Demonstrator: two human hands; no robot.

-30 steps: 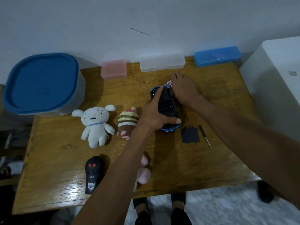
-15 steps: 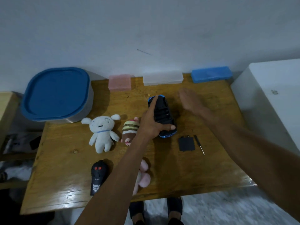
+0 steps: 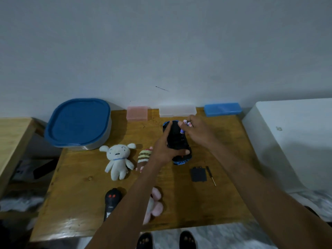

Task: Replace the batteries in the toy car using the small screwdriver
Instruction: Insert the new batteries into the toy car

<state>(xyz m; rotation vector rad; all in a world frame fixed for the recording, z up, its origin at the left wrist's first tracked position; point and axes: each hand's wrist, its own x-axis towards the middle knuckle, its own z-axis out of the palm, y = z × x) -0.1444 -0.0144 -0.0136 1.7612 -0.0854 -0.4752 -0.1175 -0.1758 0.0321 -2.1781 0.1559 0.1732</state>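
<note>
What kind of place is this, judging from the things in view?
Probably a room in a home, used as a play or hobby corner. A small varnished wooden table stands against a plain white wall. On it lie a white plush rabbit-like toy and a black toy-car remote control.

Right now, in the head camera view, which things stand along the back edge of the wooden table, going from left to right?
Large round-cornered container with blue lid → small pink plastic box → clear frosted plastic box → flat blue plastic box.
</note>
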